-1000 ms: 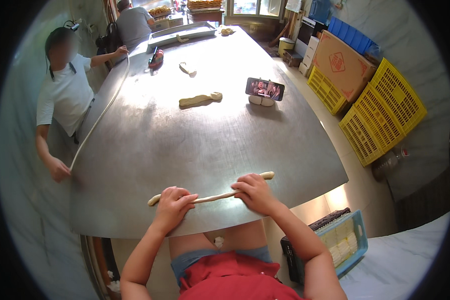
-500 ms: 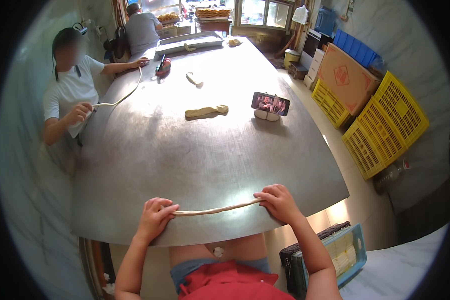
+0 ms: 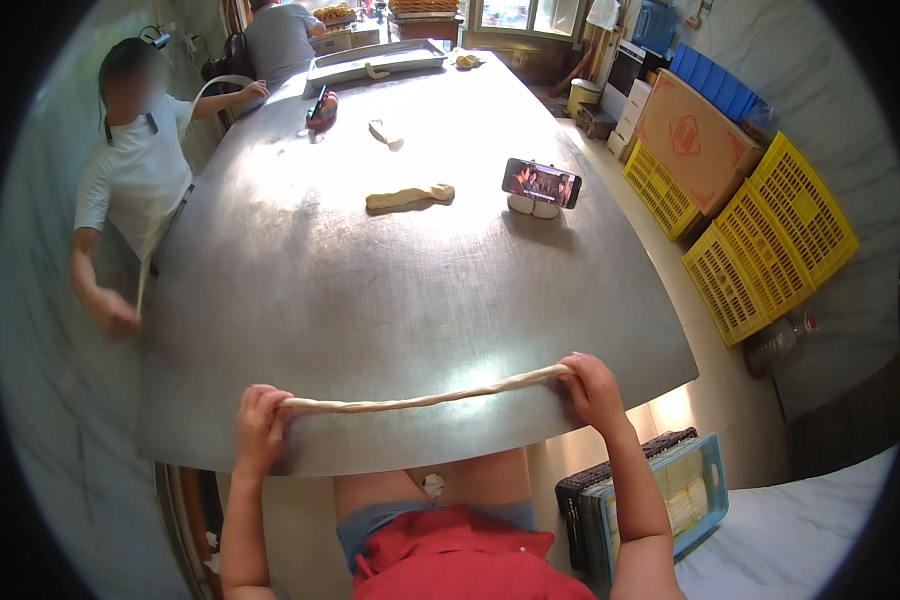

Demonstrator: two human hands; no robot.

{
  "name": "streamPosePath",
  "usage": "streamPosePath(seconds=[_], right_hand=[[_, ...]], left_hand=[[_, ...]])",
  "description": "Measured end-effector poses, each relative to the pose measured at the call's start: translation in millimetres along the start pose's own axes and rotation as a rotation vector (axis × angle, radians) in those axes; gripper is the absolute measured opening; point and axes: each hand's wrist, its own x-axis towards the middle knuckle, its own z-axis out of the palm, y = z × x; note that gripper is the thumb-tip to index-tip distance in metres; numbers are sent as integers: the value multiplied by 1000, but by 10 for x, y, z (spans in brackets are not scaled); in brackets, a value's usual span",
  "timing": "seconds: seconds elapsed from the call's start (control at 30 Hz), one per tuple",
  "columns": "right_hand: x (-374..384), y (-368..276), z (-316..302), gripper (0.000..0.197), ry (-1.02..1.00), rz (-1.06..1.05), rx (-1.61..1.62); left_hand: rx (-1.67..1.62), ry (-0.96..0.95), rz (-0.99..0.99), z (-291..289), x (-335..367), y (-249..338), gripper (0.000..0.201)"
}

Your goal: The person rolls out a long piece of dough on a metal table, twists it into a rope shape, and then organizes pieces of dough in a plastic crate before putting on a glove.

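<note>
Gripping one dough strand point(image 3: 420, 404), left hand point(image 3: 262, 425) and right hand point(image 3: 594, 393) are curled closed, one per end.

The left wall point(image 3: 45, 330) and the right wall point(image 3: 830, 140) are pale, with grey veins like marble. Light tiles cover the floor point(image 3: 740, 410). A wide metal worktop point(image 3: 450, 290) extends toward the far end of the room, where a window point(image 3: 550, 15) is bright, and its far part shines almost white. Along the right side there are yellow crates point(image 3: 770, 250), a brown cardboard box point(image 3: 720, 160) and a white drawer unit point(image 3: 627, 120).
</note>
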Motion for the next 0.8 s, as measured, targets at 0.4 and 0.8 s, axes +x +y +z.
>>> streamPosePath(seconds=[0.4,0.8], right_hand=[[59,-437,413,51,-90,95,-477],[1075,-1015,1914,63,-281,53,-540]], left_hand=[[358,54,-88,345,-137,254,47],[189,-134,-71,1796,1206,829,65]])
